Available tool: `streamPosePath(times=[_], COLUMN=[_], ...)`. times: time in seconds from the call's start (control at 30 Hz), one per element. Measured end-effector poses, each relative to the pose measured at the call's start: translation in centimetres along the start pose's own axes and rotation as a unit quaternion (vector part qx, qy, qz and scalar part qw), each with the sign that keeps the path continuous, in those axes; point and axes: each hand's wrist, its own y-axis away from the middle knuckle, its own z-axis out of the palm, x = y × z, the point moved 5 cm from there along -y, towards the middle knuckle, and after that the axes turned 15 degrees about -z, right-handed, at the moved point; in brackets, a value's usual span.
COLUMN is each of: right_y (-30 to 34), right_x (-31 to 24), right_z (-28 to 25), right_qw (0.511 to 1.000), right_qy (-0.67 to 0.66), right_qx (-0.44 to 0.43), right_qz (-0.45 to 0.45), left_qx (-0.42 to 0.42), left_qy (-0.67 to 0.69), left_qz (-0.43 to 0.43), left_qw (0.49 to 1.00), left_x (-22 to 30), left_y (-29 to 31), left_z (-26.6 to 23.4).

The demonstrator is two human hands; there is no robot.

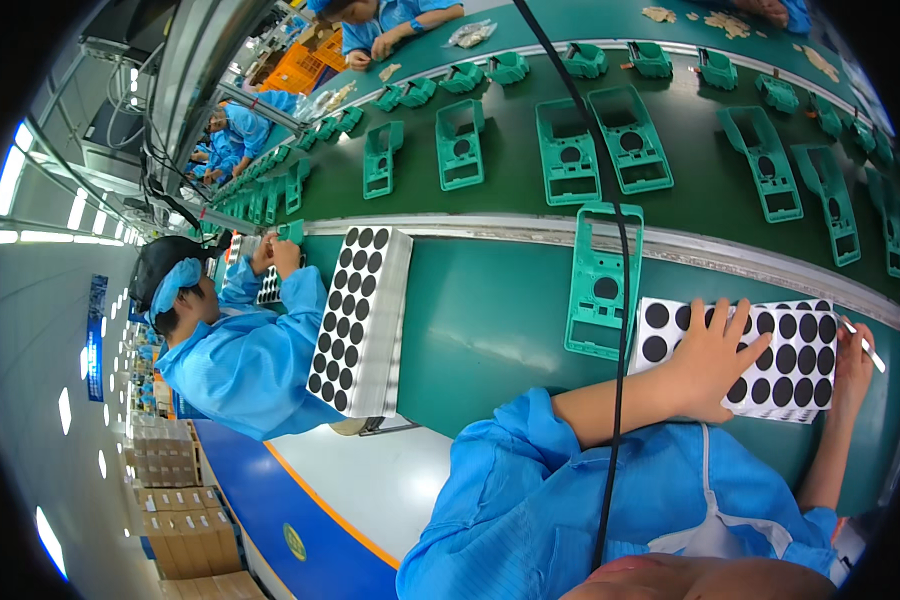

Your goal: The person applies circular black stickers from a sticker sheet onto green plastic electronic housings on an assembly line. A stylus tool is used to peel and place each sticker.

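My left hand (708, 358) lies flat with spread fingers on white sheets of black round stickers (788, 365). The sheets overlap on the green worktable. At their right edge, my right hand (852, 362) is closed on a thin white strip-like thing (870, 348); its exact kind is unclear. To the left of my left hand, a green plastic housing (576, 318) with a round hole and a rectangular opening leans across the conveyor's edge rail onto the table.
A tall stack of sticker sheets (362, 330) stands on the table to the left, next to a seated co-worker (240, 350). Green housings (630, 140) and smaller green parts (508, 68) line the conveyor (335, 205). A black cable (618, 440) hangs across the view.
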Motion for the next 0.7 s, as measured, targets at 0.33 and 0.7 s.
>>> streamPosePath(times=[0.33, 0.7], right_y=[0.3, 3.6], right_x=[-0.9, -4.5], right_z=[1.0, 5.3], right_qw=[0.999, 0.985], right_qy=[0.022, 0.118], right_qx=[0.017, -0.085], right_qz=[-0.027, -0.098], left_qx=[-0.060, 0.039], left_qy=[-0.007, 0.068], left_qz=[-0.008, 0.032], left_qw=[0.998, 0.996], left_x=[0.6, 1.6], left_y=[0.5, 0.3], left_z=[0.2, 2.0])
